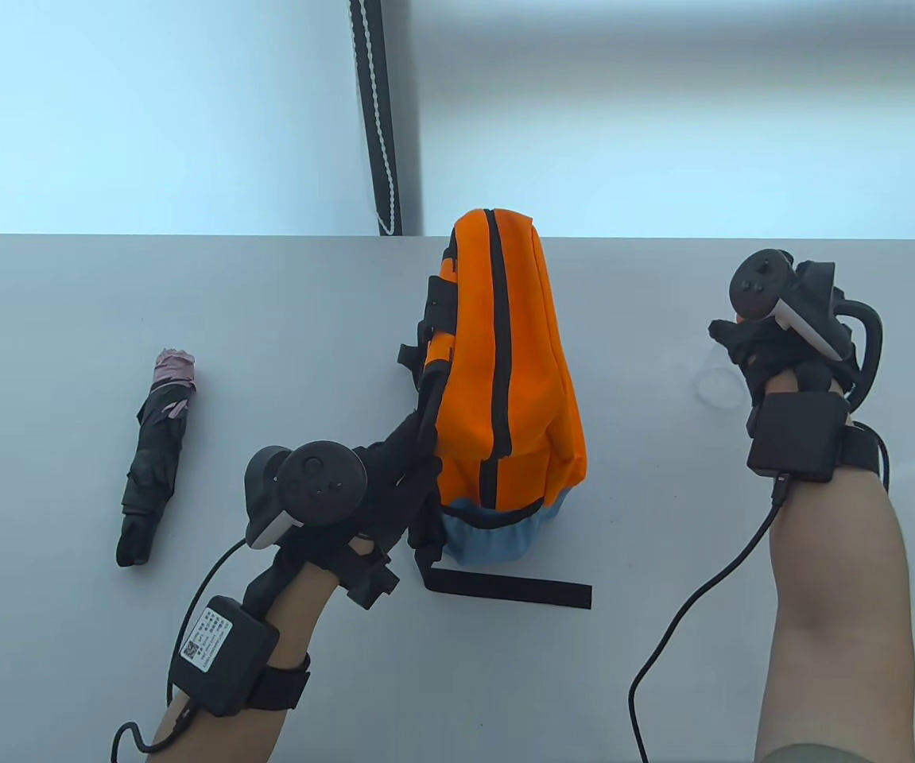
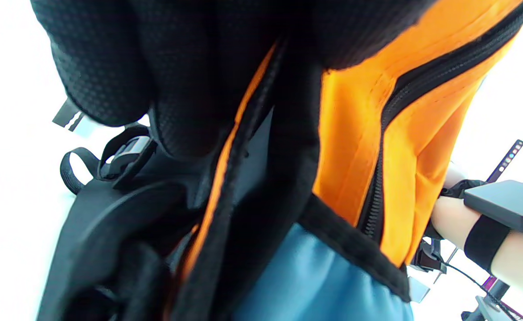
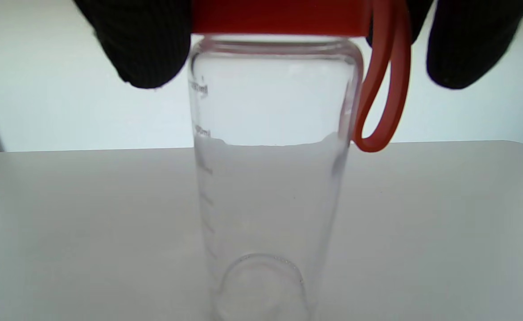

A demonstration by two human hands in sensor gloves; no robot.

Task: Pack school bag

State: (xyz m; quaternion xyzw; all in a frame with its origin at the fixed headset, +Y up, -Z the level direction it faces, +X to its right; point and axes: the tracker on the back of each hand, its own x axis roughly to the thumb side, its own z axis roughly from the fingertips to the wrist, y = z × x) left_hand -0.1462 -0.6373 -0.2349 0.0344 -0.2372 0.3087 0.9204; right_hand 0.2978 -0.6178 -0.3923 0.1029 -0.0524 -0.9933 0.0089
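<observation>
An orange backpack [image 1: 505, 381] with a black zipper stands upright mid-table, with a blue side pocket [image 1: 489, 536] facing me. My left hand [image 1: 413, 469] grips the bag's black back and strap on its left side. The left wrist view shows the orange fabric [image 2: 355, 133] and blue pocket [image 2: 315, 276] close up. My right hand [image 1: 731, 338] holds the red cap [image 3: 279, 18] of a clear bottle [image 3: 270, 178] from above, fingers [image 3: 150, 49] on both sides of the cap. The bottle [image 1: 715, 385] is upright to the right of the bag.
A folded black umbrella [image 1: 157, 453] lies on the table to the left. A loose black strap [image 1: 513, 592] trails in front of the bag. The table's far edge [image 1: 187, 235] meets the wall, where a bead cord [image 1: 381, 119] hangs.
</observation>
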